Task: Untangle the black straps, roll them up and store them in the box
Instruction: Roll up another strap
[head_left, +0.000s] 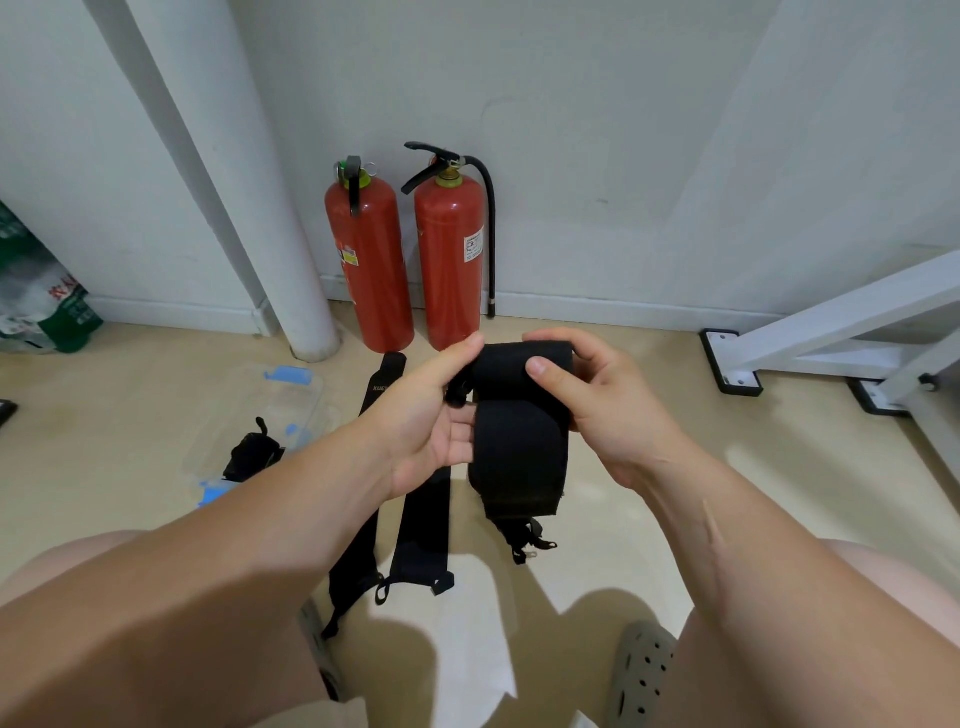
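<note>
Black strap (517, 457): wide woven webbing, matte and soft-edged, held in the air between both hands, above the knees. Head view. The upper end is wound into a short, thick roll (519, 366). The loose tail hangs flat below the hands and ends in a stitched hem and a small black clip (524, 545) on thin cords. Left hand (441, 415): thumb pressed on the roll's left end, fingers curled beneath the hanging length. Right hand (597, 410): thumb over the roll's front, fingers wrapped behind it. Handling note, by judgement: rolling looks part done. Wind evenly with edges aligned and the tail under light tension, so the coil neither telescopes nor slackens; tuck the clip in last. Two flat straps (423, 525), long and limp, lie side by side on the pale smooth floor (675, 467) beneath the left hand, unrolled. Clear plastic box (306, 410): rectangular, with blue latches, left of the left forearm; it appears to hold one rolled strap (252, 454). Two red fire extinguishers (371, 265), cylindrical and glossy, stand beyond the hands against the wall.
</note>
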